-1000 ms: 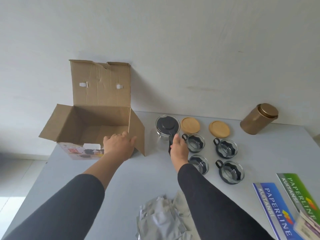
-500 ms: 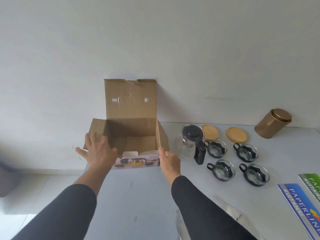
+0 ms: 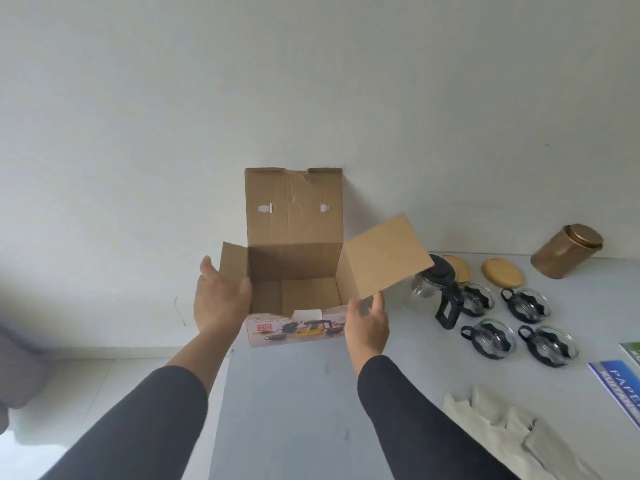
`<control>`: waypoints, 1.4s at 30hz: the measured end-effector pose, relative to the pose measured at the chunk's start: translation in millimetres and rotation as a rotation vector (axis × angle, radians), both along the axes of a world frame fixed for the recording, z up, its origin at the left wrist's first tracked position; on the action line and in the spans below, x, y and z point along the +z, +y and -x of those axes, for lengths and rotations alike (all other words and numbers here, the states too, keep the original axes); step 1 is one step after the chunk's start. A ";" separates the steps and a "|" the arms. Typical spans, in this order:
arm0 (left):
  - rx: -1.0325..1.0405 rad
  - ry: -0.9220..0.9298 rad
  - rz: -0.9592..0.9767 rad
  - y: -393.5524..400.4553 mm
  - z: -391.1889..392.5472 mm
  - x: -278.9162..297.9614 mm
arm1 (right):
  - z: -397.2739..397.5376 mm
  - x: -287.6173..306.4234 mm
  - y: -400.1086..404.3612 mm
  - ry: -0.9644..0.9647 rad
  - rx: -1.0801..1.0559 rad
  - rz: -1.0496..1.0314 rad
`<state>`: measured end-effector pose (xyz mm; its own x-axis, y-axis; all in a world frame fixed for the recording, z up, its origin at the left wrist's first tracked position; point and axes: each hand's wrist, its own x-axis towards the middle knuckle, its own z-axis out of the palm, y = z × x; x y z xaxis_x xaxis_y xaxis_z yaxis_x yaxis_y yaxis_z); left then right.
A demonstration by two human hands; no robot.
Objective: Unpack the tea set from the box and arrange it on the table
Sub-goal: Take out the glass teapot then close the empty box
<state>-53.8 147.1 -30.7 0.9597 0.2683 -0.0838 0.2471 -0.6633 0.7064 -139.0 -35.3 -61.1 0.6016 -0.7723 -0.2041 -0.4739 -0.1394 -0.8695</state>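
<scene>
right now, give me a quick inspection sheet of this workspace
surface: pale grey table, bare in the middle
job's things: open brown cardboard box at the table's left edge, looks empty; glass teapot with black lid and handle; four glass cups in black holders; two round wooden lids
clutter: gold metal canister; crumpled pale wrapping; blue and green paper packs
grippers: left hand open on the box's left side; right hand open at its right side, fingers under the flap
cables: nothing seen
surroundings: white wall, pale floor at left

Blue booklet (image 3: pixel 620 393): cut off by right edge. Teapot (image 3: pixel 433 289): partly hidden by box flap (image 3: pixel 388 258). Box print: unreadable.
</scene>
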 end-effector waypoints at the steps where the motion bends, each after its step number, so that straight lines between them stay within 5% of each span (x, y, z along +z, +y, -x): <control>1: -0.037 -0.065 -0.037 0.4 -1.1 3.3 | -0.3 1.5 2.9 -0.044 0.011 0.029; 5: -0.249 -0.213 -0.076 -9.7 -5.2 9.6 | -9.3 6.9 8.3 -0.152 0.150 0.145; 9: -0.398 -0.058 -0.078 -21.0 -19.8 2.8 | -25.2 12.1 5.1 -0.186 0.138 0.192; 13: -0.248 0.043 0.185 -26.9 -49.5 -2.2 | -55.6 20.1 -11.3 -0.147 0.128 0.155; 17: -0.074 0.218 0.530 -28.8 -82.6 8.7 | -98.7 31.9 -30.6 -0.082 0.158 -0.118; 23: -0.134 0.357 0.668 -27.9 -102.3 24.2 | -150.1 41.5 -45.2 -0.061 0.220 -0.315; 29: -0.121 0.277 0.775 -22.1 -94.7 32.7 | -159.0 58.6 -51.1 -0.244 0.145 -0.350; 36: -0.218 0.121 0.737 -0.1 -55.9 28.7 | -95.6 68.7 -47.6 -0.297 0.178 -0.278; 42: -0.435 0.076 0.380 20.1 -10.3 6.9 | -38.9 53.5 -48.8 -0.123 0.242 -0.150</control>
<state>-43.5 167.2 -23.8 0.9624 -0.2116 -0.1701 0.0680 -0.4187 0.9056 -100.1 -84.1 -7.6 0.7915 -0.5704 -0.2194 -0.3324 -0.1006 -0.9378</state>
